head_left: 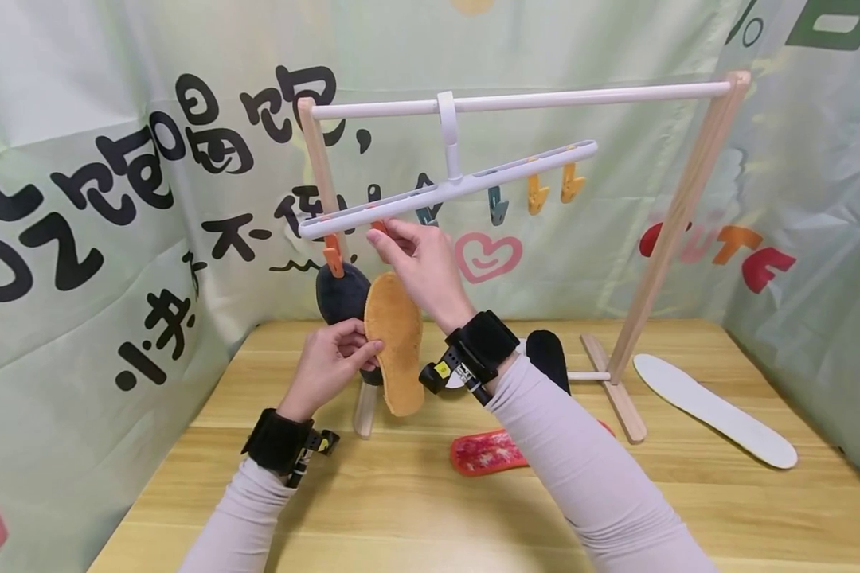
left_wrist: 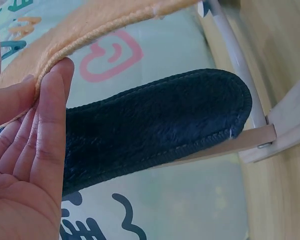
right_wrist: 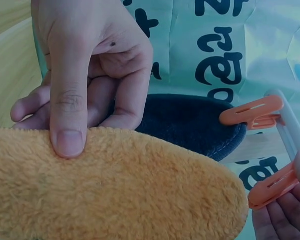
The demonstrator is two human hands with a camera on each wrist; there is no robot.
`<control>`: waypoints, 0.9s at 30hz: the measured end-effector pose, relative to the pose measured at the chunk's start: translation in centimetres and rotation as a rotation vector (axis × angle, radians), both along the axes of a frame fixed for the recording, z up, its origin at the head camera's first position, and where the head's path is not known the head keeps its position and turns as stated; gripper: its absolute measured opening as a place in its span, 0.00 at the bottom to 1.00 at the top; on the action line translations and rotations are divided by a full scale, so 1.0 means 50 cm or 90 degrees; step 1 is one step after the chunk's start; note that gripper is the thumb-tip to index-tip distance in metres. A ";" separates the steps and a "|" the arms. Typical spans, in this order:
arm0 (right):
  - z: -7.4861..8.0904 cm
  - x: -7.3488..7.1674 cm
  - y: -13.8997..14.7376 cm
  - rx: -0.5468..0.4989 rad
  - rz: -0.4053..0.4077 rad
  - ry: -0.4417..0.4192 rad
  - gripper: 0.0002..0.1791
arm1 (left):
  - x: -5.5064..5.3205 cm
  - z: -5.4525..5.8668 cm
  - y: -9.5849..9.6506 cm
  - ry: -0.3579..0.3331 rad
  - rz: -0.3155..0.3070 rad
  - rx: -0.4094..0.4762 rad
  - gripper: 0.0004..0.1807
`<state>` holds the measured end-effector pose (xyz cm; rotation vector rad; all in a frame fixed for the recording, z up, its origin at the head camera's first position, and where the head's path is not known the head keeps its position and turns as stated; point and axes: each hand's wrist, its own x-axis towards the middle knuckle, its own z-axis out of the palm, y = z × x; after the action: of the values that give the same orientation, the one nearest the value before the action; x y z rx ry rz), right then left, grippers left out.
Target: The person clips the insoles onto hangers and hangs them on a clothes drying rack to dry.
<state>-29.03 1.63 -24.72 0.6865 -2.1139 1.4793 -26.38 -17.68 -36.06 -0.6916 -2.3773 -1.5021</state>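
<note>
My left hand point(head_left: 327, 362) pinches the edge of a fuzzy orange-tan insole point(head_left: 396, 342) between thumb and fingers, holding it upright. My right hand point(head_left: 430, 267) pinches an orange clip point(right_wrist: 272, 189) on the lilac clip hanger point(head_left: 459, 188). In the right wrist view this clip sits right at the insole's rounded tip; whether its jaws grip the insole I cannot tell. Beside it, a dark navy insole point(left_wrist: 159, 125) hangs from another orange clip point(head_left: 333, 256) at the hanger's low left end. The tan insole partly covers the navy one in the head view.
The hanger tilts on the rod point(head_left: 588, 99) of a wooden rack point(head_left: 677, 223). Teal clips point(head_left: 498, 205) and yellow clips point(head_left: 537, 196) hang along it. On the table point(head_left: 373, 509) lie a white insole point(head_left: 717, 410) and a red patterned insole point(head_left: 487, 452); a black insole point(head_left: 547, 358) shows behind the right forearm.
</note>
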 end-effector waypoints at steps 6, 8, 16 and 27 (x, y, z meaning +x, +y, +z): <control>-0.001 -0.001 -0.001 -0.016 -0.004 0.021 0.15 | -0.005 0.003 0.008 0.008 -0.001 0.010 0.06; -0.001 -0.001 0.000 -0.017 -0.012 0.029 0.15 | -0.007 0.004 0.010 0.008 0.002 0.011 0.06; 0.000 -0.001 -0.001 -0.014 -0.028 0.041 0.13 | -0.010 0.007 0.016 0.007 0.022 0.014 0.06; 0.000 -0.002 -0.001 -0.015 -0.033 0.046 0.13 | -0.014 0.009 0.021 0.025 0.016 0.046 0.06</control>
<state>-29.14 1.58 -24.69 0.6617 -2.0424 1.4278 -27.08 -16.62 -35.59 -0.6656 -2.2820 -1.5411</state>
